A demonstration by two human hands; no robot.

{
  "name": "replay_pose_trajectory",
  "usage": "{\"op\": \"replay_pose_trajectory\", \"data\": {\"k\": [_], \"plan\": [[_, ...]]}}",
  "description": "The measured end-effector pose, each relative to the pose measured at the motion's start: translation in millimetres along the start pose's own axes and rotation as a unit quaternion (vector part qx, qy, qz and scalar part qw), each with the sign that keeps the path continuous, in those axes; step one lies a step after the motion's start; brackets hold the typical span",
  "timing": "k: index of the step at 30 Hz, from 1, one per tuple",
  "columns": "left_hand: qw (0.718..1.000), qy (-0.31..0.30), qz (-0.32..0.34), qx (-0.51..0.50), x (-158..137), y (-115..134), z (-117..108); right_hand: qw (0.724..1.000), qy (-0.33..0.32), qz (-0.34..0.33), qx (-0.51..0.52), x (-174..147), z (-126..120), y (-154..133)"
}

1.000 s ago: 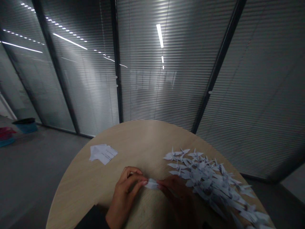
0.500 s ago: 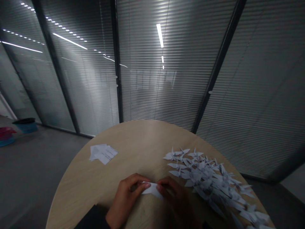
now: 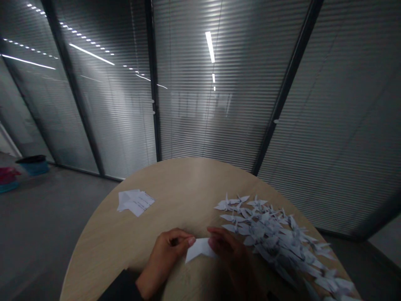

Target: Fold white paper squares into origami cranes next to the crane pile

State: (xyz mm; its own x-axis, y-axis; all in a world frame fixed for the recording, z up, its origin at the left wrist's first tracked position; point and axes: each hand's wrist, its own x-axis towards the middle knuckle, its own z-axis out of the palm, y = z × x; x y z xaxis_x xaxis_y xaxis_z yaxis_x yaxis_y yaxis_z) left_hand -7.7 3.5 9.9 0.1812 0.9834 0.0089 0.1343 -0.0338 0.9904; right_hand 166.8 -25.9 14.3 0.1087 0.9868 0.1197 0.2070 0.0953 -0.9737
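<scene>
A small folded piece of white paper [image 3: 199, 247] is held low over the near part of the round table, between both hands. My left hand [image 3: 169, 248] pinches its left upper corner with thumb and forefinger. On the other side my right hand [image 3: 227, 248] has its thumb on the paper's right end, with the forefinger lifted a little above it. Right of my right hand lies a large heap of folded white paper cranes [image 3: 272, 230]. Several flat sheets of white paper [image 3: 136, 201], one with printed lines, lie at the left.
The round wooden table [image 3: 194, 179] has its far edge near a glass partition with blinds [image 3: 209, 125]. On the floor at the left stand a blue bin with a dark liner [image 3: 34, 165] and another with a red liner [image 3: 8, 179].
The folded paper has turned slightly and shows more of its left flap. My left fingers have moved to its corner, and my right forefinger has lifted off its edge.
</scene>
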Motion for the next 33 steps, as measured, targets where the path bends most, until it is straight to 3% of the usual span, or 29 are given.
{"op": "replay_pose_trajectory", "data": {"k": [4,8,12,17,22,25,28,33], "plan": [[0.998,-0.001,-0.031,-0.047,1.3,2.5,-2.2,1.000,-0.012,-0.022,-0.005,-0.9,1.5,1.6],[0.993,-0.039,-0.004,-0.114,-3.9,3.8,-2.6,1.000,0.000,0.005,0.010,2.0,-2.6,3.4],[0.974,-0.131,0.088,-0.160,-9.4,-3.5,2.2,0.987,-0.035,0.056,0.146,1.5,-3.8,6.7],[0.988,-0.113,0.060,-0.085,-12.7,-6.4,7.1,0.950,-0.110,0.095,0.277,-6.0,4.9,7.5],[0.994,-0.061,0.086,0.007,-12.3,-1.7,4.7,0.975,-0.124,0.054,0.176,-3.3,9.2,9.6],[0.994,-0.041,0.085,0.046,-11.9,-0.4,3.4,0.997,-0.056,-0.005,0.054,-1.1,9.5,12.3],[0.994,-0.026,0.094,0.057,-11.5,0.1,2.3,0.999,-0.002,-0.054,0.003,-2.4,10.0,14.7],[0.991,-0.022,0.119,0.054,-10.9,0.4,0.1,0.992,-0.034,-0.105,-0.053,-6.4,8.6,14.0]]}}
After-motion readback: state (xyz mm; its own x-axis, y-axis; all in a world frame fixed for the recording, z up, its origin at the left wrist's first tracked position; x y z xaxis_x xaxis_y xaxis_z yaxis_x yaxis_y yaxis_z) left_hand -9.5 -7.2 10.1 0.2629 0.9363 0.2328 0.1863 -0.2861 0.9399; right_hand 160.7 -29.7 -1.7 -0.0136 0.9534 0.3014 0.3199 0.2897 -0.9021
